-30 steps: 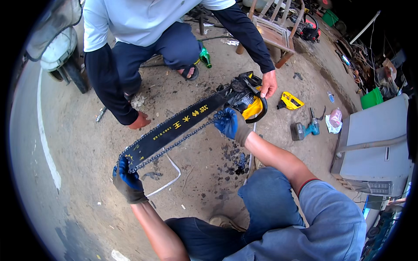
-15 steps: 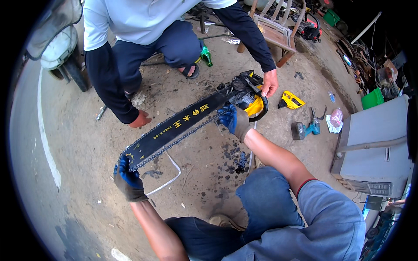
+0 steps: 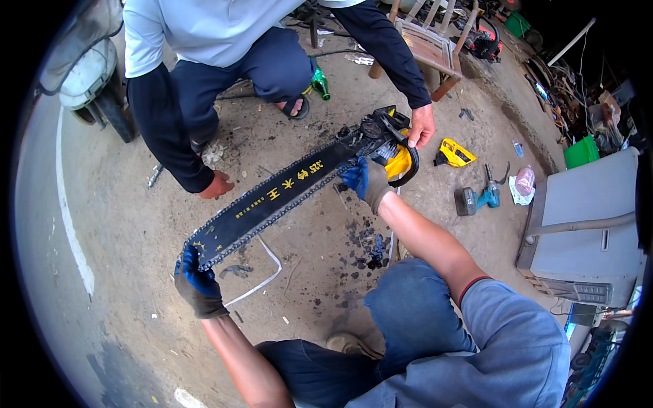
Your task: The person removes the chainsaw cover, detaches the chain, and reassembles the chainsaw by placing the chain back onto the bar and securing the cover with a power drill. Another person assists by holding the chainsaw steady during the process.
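Observation:
A chainsaw with a yellow and black body (image 3: 398,160) lies slanted across the ground before me, its long black guide bar (image 3: 272,194) reaching toward the lower left. Around the bar runs the saw chain (image 3: 292,207), hanging a little off the near edge. My left hand (image 3: 199,289), in a blue and grey glove, is closed on the chain at the bar's tip. Close to the saw body, my gloved right hand (image 3: 367,183) has its fingers closed on the chain's near run; the fingertips are partly hidden. A co-worker's hand (image 3: 422,128) rests on the saw's black handle.
A co-worker squats opposite, another hand (image 3: 216,185) near the ground. To the right lie a yellow cover (image 3: 457,154) and a teal cordless drill (image 3: 486,197), beside a grey metal cabinet (image 3: 585,228). A green bottle (image 3: 320,85) and wooden chair (image 3: 425,47) are farther off.
The guide bar and both my hands have shifted very slightly left. Both hands keep their places on the chain, and the co-worker's hand stays on the handle.

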Motion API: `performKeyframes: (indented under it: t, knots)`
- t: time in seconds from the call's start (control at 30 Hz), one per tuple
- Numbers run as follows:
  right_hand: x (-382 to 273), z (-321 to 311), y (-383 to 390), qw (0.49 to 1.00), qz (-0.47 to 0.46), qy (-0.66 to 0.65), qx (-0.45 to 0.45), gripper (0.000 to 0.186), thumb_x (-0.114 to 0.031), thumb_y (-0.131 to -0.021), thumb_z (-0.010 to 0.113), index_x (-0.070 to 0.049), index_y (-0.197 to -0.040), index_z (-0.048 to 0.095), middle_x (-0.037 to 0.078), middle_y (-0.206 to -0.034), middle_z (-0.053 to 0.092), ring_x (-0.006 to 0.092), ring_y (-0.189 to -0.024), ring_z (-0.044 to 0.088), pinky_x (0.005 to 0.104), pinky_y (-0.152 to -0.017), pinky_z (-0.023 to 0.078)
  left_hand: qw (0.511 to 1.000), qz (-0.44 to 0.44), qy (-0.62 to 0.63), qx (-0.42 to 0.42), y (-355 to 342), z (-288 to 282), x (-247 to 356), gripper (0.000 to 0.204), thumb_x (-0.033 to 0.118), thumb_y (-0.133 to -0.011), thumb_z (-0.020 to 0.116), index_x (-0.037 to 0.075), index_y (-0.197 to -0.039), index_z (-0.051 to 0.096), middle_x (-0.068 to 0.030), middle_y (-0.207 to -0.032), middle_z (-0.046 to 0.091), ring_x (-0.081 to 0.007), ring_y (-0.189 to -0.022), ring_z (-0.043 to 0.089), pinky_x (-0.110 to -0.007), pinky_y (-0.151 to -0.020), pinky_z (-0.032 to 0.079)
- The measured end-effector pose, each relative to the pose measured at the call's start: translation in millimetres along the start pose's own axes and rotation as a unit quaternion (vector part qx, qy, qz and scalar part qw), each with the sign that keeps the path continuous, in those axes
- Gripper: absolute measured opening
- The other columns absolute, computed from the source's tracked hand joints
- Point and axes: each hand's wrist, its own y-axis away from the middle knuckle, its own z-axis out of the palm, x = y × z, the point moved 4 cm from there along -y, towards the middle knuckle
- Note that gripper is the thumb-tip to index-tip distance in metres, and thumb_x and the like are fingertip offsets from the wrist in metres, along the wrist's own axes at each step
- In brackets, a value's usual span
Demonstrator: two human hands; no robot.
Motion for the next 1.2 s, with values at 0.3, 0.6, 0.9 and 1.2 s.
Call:
performKeyframes:
  t: [0.3,0.6,0.9,1.2]
  knots:
    - [-5.4,-0.1,-5.0,1.000,0.013,-0.014,0.009,0.032,-0.035,-0.101,0.044,-0.008,-0.103,0.061,0.013,-0.098,0.071,0.0292,-0.078,0.070,0.0419,-0.064,0.056,0.995,0.076,-0.069,-0.002,7.0,4.3,12.2,0.023,0.020,-0.096,0.059,0.001,-0.099,0.071,-0.0025,-0.074,0.064,-0.0072,-0.050,0.048,-0.022,-0.042,0.032]
    - [-11.9,-6.1,20.0,0.997,-0.021,0.054,0.054,0.023,-0.027,-0.099,0.049,-0.008,-0.103,0.062,0.013,-0.084,0.071,0.0263,-0.064,0.069,0.0358,-0.051,0.055,0.997,-0.018,-0.058,-0.041,2.7,-0.4,7.9,0.038,0.022,-0.103,0.047,-0.007,-0.121,0.063,-0.0119,-0.109,0.069,-0.0142,-0.090,0.065,-0.023,-0.072,0.052]
    - [-3.3,2.9,-1.2,0.998,0.001,0.057,0.023,0.028,-0.030,-0.100,0.051,-0.004,-0.104,0.059,0.015,-0.087,0.071,0.0290,-0.068,0.071,0.0370,-0.054,0.056,0.987,0.014,-0.151,-0.046,5.0,-0.6,14.2,0.037,0.022,-0.102,0.047,-0.005,-0.121,0.063,-0.0110,-0.111,0.069,-0.0138,-0.089,0.065,-0.022,-0.068,0.050]
    - [8.0,13.5,0.4,0.994,0.089,0.033,-0.060,0.030,-0.037,-0.100,0.053,-0.009,-0.113,0.057,0.018,-0.097,0.069,0.0346,-0.090,0.070,0.0441,-0.074,0.056,0.998,-0.047,0.027,0.029,2.4,2.8,5.4,0.022,0.019,-0.096,0.056,0.002,-0.097,0.071,-0.0020,-0.070,0.063,-0.0072,-0.046,0.046,-0.022,-0.040,0.031]
